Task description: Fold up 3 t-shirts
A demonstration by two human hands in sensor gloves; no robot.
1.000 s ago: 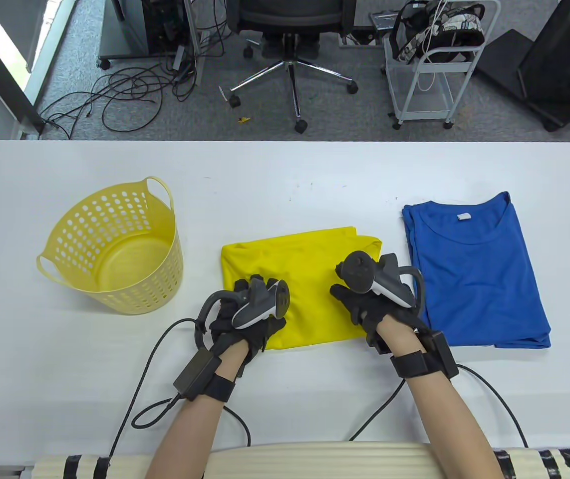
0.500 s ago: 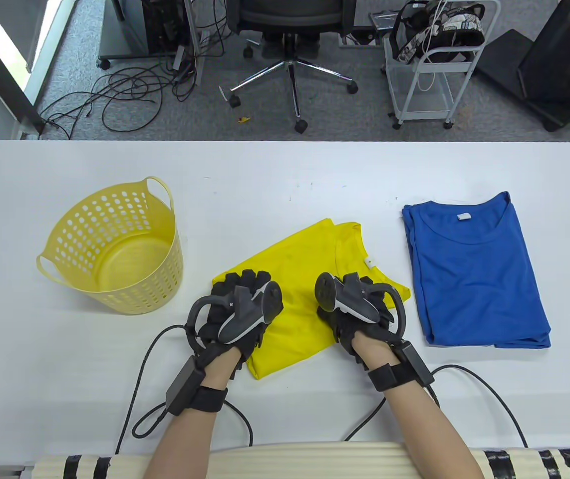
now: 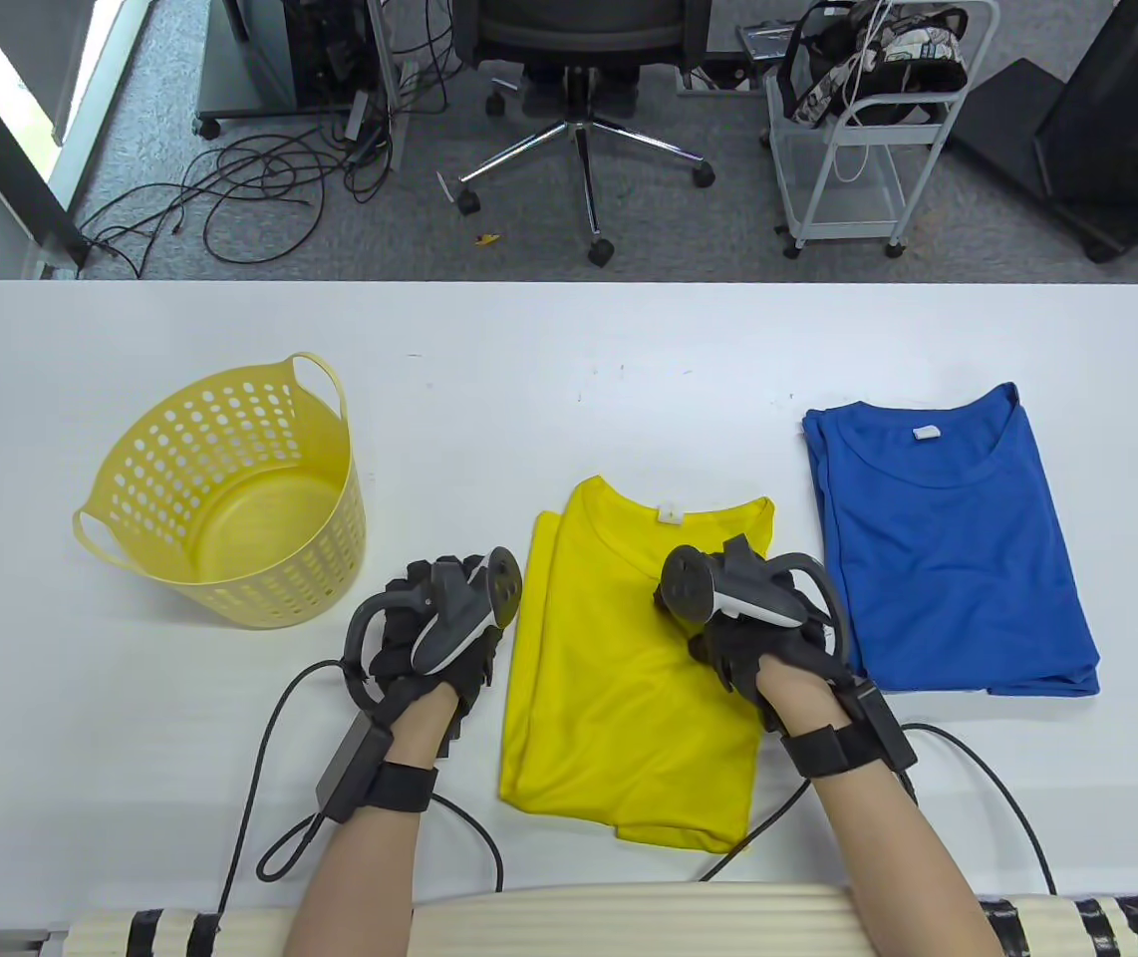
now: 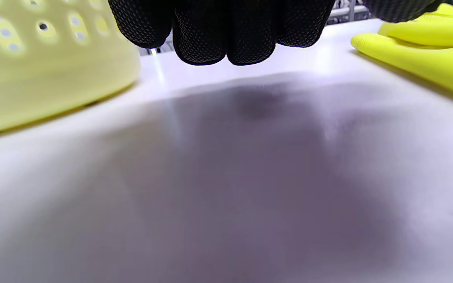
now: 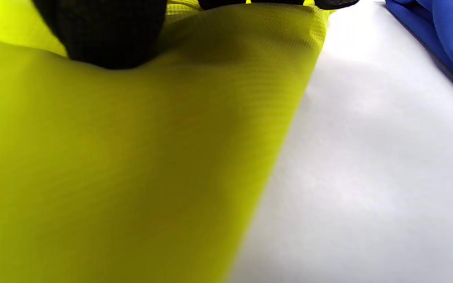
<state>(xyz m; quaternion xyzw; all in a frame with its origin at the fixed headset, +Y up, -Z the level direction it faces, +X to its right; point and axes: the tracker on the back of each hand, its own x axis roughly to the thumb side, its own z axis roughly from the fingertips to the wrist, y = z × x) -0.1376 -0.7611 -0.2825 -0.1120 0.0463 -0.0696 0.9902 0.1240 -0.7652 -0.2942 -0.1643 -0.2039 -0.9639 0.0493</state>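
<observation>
- Two t-shirts in view: one blue t-shirt [image 3: 953, 548] lying folded flat at 3 o'clock on the white worktop [image 3: 569, 339], collar toward 12; one yellow t-shirt [image 3: 629, 678] folded at centre, toward 6 o'clock, collar also toward 12
- No third t-shirt visible anywhere; one yellow basket [image 3: 230, 498] at 9 o'clock, on its base and empty as far as its inside shows
- Judged progress: blue looks finished, yellow looks folded and set straight beside it, so perhaps two of three done, with the third still to be found and folded
- Yellow sits close to blue without touching; a strip of bare worktop between them in the right wrist view
- Right hand [image 3: 758, 638] resting on the yellow t-shirt near its 3 o'clock edge; a dark fingertip [image 5: 104, 35] presses the cloth, but whether fingers pinch or merely press cannot be told, the tracker hiding them from above
- Left hand [image 3: 434, 638] off the cloth at its 9 o'clock side, between shirt and basket, just above bare worktop; fingers [image 4: 218, 27] curled under, holding nothing
- One office chair [image 3: 579, 60] and one white cart [image 3: 863, 150] on the floor past 12 o'clock
</observation>
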